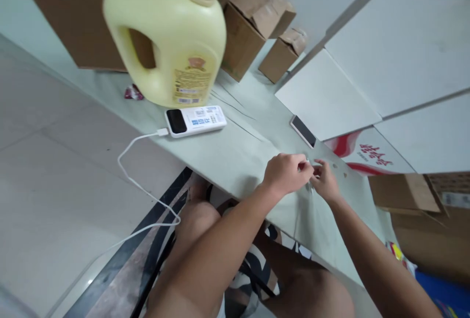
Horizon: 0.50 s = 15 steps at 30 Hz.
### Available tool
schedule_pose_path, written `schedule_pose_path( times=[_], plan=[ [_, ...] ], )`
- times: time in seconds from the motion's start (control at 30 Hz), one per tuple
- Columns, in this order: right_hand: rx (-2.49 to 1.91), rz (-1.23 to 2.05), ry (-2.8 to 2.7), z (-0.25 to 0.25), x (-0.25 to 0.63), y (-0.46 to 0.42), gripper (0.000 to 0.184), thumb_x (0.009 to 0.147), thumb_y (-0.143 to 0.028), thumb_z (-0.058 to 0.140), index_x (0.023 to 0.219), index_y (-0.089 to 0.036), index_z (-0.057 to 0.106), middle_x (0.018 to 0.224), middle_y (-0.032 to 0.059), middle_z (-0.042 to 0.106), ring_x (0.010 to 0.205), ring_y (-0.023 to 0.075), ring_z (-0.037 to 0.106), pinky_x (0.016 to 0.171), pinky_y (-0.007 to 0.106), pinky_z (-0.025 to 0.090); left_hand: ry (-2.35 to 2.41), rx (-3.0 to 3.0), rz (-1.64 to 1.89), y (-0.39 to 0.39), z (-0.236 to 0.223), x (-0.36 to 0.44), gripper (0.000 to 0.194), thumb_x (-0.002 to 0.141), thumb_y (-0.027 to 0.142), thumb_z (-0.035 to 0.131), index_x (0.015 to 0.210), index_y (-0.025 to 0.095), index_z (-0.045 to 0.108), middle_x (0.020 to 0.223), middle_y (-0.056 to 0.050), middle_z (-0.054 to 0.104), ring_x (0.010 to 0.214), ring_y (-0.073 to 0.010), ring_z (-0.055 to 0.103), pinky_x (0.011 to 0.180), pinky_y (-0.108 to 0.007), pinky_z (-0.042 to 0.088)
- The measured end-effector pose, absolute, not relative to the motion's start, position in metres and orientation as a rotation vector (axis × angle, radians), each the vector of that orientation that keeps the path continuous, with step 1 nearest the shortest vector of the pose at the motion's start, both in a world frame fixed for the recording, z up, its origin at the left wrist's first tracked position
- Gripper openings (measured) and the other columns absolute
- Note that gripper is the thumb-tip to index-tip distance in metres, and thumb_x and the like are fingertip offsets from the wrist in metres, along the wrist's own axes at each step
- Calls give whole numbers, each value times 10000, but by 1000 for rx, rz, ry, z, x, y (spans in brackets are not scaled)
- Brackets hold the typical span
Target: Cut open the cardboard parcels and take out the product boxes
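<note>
My left hand (pixel 288 173) and my right hand (pixel 326 181) meet over the pale green tabletop (pixel 257 151). The left one is closed, its thumb and fingers pinched together. Bent fingertips of the right hand press together close beside it. Something small and whitish shows at the fingertips, too small and blurred to name. A few tiny pale bits (pixel 345 175) lie on the cloth just past my right hand. Beyond the hands is a phone-like slab (pixel 303 131) with a dark face, lying flat near the white boxes.
A white power bank (pixel 198 121) with a plugged-in cable (pixel 139 188) lies by the near edge. Behind it stands a large yellow jug (pixel 176 39), beside a small red wrapper (pixel 133 93). Cardboard boxes (pixel 244 34) stand farther back; a white box (pixel 326 95) borders the right.
</note>
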State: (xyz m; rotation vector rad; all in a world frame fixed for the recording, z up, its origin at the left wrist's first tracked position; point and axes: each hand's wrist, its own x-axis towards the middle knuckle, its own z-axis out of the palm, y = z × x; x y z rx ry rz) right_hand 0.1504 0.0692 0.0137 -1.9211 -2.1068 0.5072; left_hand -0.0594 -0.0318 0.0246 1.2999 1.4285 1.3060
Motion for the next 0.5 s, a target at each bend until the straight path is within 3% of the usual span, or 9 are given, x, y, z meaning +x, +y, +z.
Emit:
schedule_pose_path(
  times=[0.1,0.17,0.23,0.3,0.37,0.5],
  plan=[
    [-1644,579,-2198,38,62,92,132,822,-319,493,903,-235,553,809,24,616,794,192,612,781,356,532,1366,999,1477,-25,27,-81,301,863,270,552,601,207,417,571,38,461,596,-132,380,621,-302,276],
    [-1489,644,-2239,53,-6,117,191,868,-254,388,967,-238,551,796,0,598,753,165,608,747,326,529,1310,869,1518,-22,28,-89,308,865,263,533,595,205,398,561,47,423,597,-126,357,621,-302,270],
    [-1362,644,-2279,67,-73,143,150,904,-235,423,994,-242,544,716,-39,561,702,146,586,794,327,522,1277,808,1509,-20,28,-92,323,858,251,525,577,203,375,549,51,382,597,-125,324,614,-308,255],
    [-1193,433,-2355,81,-133,167,52,883,-219,583,925,-215,553,820,-17,617,844,153,622,940,348,508,1274,778,1489,-18,27,-95,336,844,238,525,562,201,346,540,53,340,597,-126,297,608,-315,242],
    [-1122,198,-2418,92,-178,184,33,884,-173,602,866,-193,583,967,39,667,1020,185,642,1055,372,476,1282,752,1475,-18,26,-97,323,834,228,524,563,200,351,538,55,337,597,-124,301,606,-317,244],
    [-1025,67,-2499,102,-217,200,141,874,-101,586,978,-170,652,1321,85,656,1213,208,614,1118,384,449,1292,710,1472,-19,25,-103,301,826,225,527,570,199,371,541,58,380,596,-119,334,605,-313,262]
  ],
)
